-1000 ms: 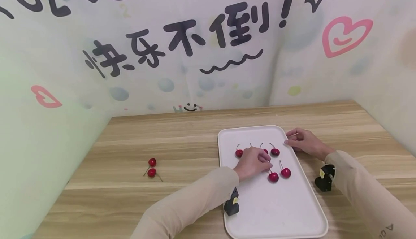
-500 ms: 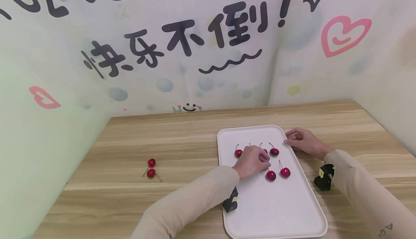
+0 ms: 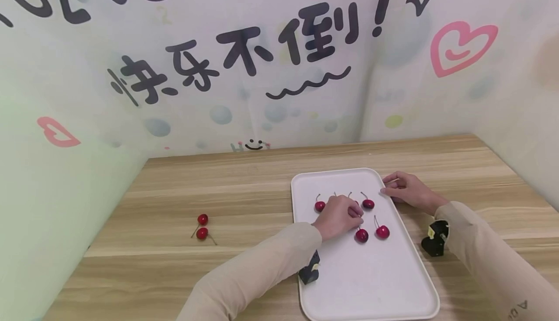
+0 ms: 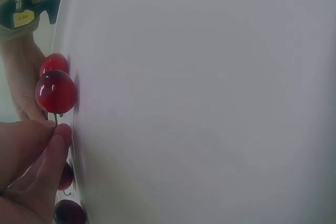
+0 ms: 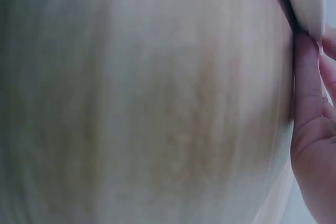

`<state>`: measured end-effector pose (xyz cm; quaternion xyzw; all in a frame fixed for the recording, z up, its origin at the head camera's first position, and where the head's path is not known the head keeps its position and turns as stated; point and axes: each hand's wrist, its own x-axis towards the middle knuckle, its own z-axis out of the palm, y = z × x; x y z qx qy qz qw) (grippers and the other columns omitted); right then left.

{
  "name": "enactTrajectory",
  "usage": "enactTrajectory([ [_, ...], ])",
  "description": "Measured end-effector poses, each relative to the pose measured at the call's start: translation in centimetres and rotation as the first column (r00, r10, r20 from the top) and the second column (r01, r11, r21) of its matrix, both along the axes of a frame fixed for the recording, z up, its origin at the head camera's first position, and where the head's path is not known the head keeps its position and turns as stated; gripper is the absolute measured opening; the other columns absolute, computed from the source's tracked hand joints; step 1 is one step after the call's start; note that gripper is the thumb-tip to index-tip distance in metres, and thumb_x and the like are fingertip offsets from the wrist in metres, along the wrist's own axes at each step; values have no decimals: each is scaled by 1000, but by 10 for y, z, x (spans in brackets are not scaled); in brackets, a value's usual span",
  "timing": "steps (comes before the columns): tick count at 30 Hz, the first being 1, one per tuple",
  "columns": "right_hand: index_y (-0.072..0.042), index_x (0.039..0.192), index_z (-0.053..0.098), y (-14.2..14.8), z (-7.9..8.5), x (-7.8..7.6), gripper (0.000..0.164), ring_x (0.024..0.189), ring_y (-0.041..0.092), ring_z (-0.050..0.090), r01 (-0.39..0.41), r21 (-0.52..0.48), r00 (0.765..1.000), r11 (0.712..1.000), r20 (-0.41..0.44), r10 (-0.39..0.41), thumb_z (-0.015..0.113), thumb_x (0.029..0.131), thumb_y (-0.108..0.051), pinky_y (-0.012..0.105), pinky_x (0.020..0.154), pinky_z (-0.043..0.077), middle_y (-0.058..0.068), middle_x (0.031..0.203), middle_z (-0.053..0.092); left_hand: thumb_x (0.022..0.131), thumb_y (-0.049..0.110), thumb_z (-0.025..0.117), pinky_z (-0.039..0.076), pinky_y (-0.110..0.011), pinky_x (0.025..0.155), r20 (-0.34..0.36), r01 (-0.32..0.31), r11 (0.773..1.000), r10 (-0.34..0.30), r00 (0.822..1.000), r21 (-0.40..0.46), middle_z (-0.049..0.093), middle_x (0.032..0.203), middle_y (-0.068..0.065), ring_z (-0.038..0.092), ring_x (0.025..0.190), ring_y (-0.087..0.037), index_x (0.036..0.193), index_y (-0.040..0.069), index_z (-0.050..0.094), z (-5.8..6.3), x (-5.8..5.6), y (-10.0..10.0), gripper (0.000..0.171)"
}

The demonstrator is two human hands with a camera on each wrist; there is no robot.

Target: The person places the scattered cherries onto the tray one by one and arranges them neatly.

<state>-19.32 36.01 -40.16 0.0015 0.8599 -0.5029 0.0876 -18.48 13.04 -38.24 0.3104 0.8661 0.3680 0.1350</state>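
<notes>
My left hand point(image 3: 338, 217) pinches the stem of a dark red cherry point(image 3: 361, 235) between thumb and fingertips, as the left wrist view shows. This cherry point(image 4: 55, 92) sits low over the white tray point(image 3: 367, 282). Right beside it on the tray is another cherry point(image 3: 382, 232) with its stem pointing up. Behind my left hand runs a row of several cherries, partly hidden by the fingers; a cherry point(image 3: 369, 204) marks its right end. At the tray's right rim, my right hand point(image 3: 409, 191) grips the edge, thumb point(image 5: 307, 77) on the outer side.
Two more cherries lie on the wooden table point(image 3: 153, 263) left of the tray, one cherry point(image 3: 203, 219) behind the other cherry point(image 3: 202, 233). A printed wall covering point(image 3: 244, 112) rises behind the table. Black wrist mounts point(image 3: 435, 238) sit under the sleeves.
The cherry pinched by my left hand has shifted a little to the left, away from its neighbour. My right hand stays at the tray's rim.
</notes>
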Motion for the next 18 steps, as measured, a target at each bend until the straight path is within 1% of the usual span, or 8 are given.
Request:
enactTrajectory([
  [8,10,117,40,0,0,0,49,86,19,59,3,4,1000,1000,5,-3,60,85,-21,27,74,49,19,99,58,77,9,68,41,-8,60,-6,12,1000,-12,1000,-10,63,70,4,54,61,2,86,5,70,-1,0,0,10],
  [18,10,116,40,1,-1,-1,49,85,19,60,2,-9,1000,1000,9,-2,61,84,-20,27,74,49,19,98,58,76,8,68,41,-9,58,-43,-20,1000,19,999,-20,63,68,4,54,60,2,83,5,70,-2,-1,1,8],
])
